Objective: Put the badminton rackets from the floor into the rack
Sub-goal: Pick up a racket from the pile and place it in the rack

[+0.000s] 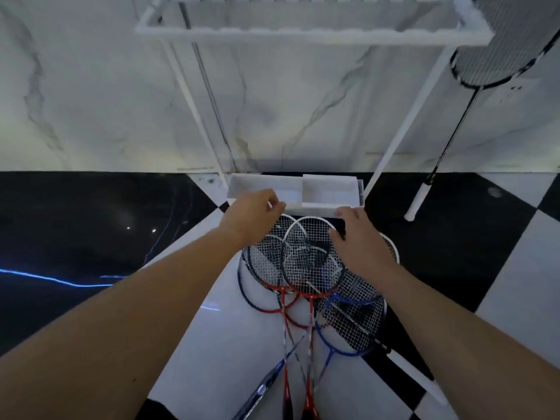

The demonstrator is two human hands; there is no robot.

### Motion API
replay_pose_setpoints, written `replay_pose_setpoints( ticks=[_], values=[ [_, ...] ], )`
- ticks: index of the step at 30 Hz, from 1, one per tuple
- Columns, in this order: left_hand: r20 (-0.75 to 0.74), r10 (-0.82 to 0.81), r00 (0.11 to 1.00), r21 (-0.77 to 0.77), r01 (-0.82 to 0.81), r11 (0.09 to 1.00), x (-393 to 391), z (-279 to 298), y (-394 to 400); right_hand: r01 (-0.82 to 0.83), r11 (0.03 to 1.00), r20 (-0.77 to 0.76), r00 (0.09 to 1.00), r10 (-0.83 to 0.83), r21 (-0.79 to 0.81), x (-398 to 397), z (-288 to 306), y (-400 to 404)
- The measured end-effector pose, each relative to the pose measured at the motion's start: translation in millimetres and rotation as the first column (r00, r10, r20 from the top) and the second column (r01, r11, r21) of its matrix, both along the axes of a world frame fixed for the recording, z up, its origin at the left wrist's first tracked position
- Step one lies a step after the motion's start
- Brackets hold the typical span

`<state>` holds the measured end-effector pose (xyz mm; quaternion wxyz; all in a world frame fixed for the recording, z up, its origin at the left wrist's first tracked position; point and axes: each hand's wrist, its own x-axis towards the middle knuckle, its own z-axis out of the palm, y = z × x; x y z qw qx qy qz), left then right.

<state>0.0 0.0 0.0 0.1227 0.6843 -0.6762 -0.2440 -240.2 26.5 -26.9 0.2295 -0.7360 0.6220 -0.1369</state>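
Several badminton rackets lie overlapped in a pile on the checkered floor, red, blue and white frames, handles pointing toward me. My left hand hovers over the pile's far left edge, fingers curled near a white racket rim. My right hand rests flat on the right side of the pile, fingers spread. The white rack stands against the wall ahead, its notched top frame high up and its base tray on the floor just beyond my hands.
A black racket leans against the wall to the right of the rack, its white handle on the floor. The marble wall is behind. Black and white floor tiles spread on both sides.
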Motion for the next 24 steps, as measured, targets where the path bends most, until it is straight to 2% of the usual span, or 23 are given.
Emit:
replay_pose_setpoints(
  ticks=[3,6,10,19,24],
  values=[
    [-0.030,0.074,0.997,0.104,-0.070,0.992,3,-45,7,0.101,0.975,0.059,0.992,-0.115,0.200,4,-39,8],
    [-0.076,0.115,0.990,0.204,-0.098,0.974,3,-81,21,0.194,0.888,0.126,0.955,-0.268,0.417,10,-83,26],
    [-0.147,0.146,0.978,0.304,-0.095,0.948,6,-111,29,0.239,0.768,0.099,0.926,-0.364,0.594,22,-139,53],
    [-0.246,0.120,0.962,0.415,-0.008,0.910,12,-137,21,0.438,0.583,0.009,0.795,-0.607,0.684,46,-196,84],
    [-0.279,0.212,0.937,0.508,-0.043,0.860,5,-151,26,0.497,0.568,0.056,0.719,-0.693,0.656,53,-205,91]
  ],
)
